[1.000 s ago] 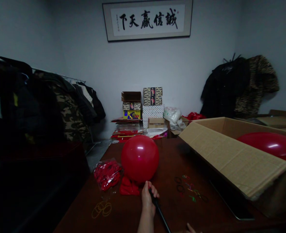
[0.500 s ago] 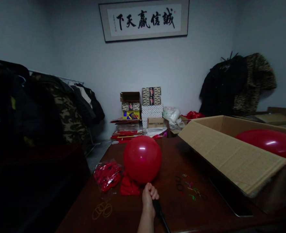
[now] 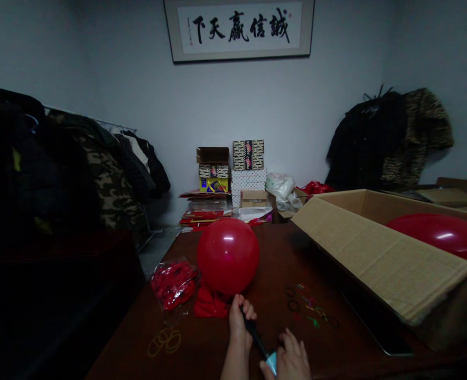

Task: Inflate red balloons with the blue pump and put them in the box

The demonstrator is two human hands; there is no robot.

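Note:
A round red balloon point(image 3: 227, 255), inflated, sits on the tip of a black hand pump point(image 3: 254, 334) above the dark wooden table point(image 3: 217, 353). My left hand point(image 3: 239, 323) is wrapped round the pump's nozzle end, right under the balloon's neck. At the bottom edge my right hand point(image 3: 291, 360) is closed on the pump's light-blue handle point(image 3: 272, 362). A clear bag of flat red balloons point(image 3: 174, 282) lies left of the inflated one, with loose red balloons point(image 3: 208, 305) beside it.
Yellow rubber bands point(image 3: 165, 340) lie at front left and coloured bands point(image 3: 308, 309) to the right. A large open cardboard box point(image 3: 384, 253) on the right holds another red balloon point(image 3: 439, 235). Stacked boxes point(image 3: 233, 171) and hanging coats line the back wall.
My right hand has come back into view at the bottom, bringing the pump's light-blue handle up. The balloon stays about the same size; the view shifted slightly.

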